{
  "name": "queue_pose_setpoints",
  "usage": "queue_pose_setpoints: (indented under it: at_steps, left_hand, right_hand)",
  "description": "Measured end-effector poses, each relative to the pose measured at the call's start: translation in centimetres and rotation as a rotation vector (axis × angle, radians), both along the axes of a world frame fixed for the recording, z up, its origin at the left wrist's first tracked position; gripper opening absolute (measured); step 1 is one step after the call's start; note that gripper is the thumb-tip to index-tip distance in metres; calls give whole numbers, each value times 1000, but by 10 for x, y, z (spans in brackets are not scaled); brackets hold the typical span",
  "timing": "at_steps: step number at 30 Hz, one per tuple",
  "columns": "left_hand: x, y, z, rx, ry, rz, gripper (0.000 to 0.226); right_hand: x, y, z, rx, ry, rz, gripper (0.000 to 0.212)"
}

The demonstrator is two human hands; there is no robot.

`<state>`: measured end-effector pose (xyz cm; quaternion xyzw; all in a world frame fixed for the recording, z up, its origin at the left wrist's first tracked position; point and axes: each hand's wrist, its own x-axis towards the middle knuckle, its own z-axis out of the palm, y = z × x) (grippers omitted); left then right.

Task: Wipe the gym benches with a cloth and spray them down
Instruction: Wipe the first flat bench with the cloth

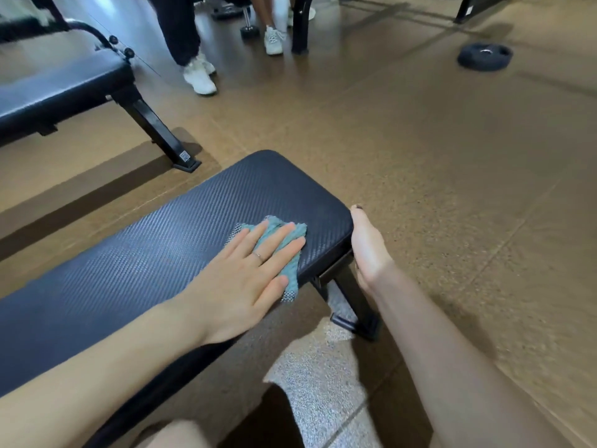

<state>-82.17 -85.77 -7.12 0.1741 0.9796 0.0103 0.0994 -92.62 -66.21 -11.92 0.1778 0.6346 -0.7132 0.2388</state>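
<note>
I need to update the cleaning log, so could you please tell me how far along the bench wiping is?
Nothing can be confirmed as finished from this view. In hand: the left hand presses the teal cloth flat on the near bench by its end, while the right hand holds that end's edge. Left: the second bench behind appears untouched, and no spray bottle is in view.

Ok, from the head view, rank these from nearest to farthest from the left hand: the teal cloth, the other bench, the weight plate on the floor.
From the left hand:
1. Teal cloth, directly under its fingers on the near bench.
2. Other bench, far left.
3. Weight plate, on the floor, far right.
</note>
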Motion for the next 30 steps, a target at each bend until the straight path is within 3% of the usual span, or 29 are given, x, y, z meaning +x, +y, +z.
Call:
queue_pose_setpoints:
  at_steps: [7, 10, 13, 18, 23, 26, 30]
  left_hand:
    - [-62, 58, -10, -30, 81, 21, 68]
    - [-13, 29, -12, -57, 132, -74, 63]
    - [23, -4, -11, -82, 122, -103, 62]
    - [-14, 26, -18, -119, 175, -98, 64]
    - [-67, 75, -17, -149, 210, -97, 63]
    - [-45, 67, -15, -147, 230, -142, 62]
    - [9, 19, -16, -146, 232, -180, 64]
  right_hand:
    - [5, 11, -11, -164, 27, -28, 41]
    - [10, 10, -14, -55, 8, -39, 48]
    - [14, 9, -20, 70, -22, -10, 74]
    - [17, 0, -20, 159, -98, -24, 85]
    - [13, 10, -21, 125, -29, -4, 63]
    - [12, 12, -28, 99, -25, 14, 62]
    - [-2, 8, -59, 81, -41, -4, 99]
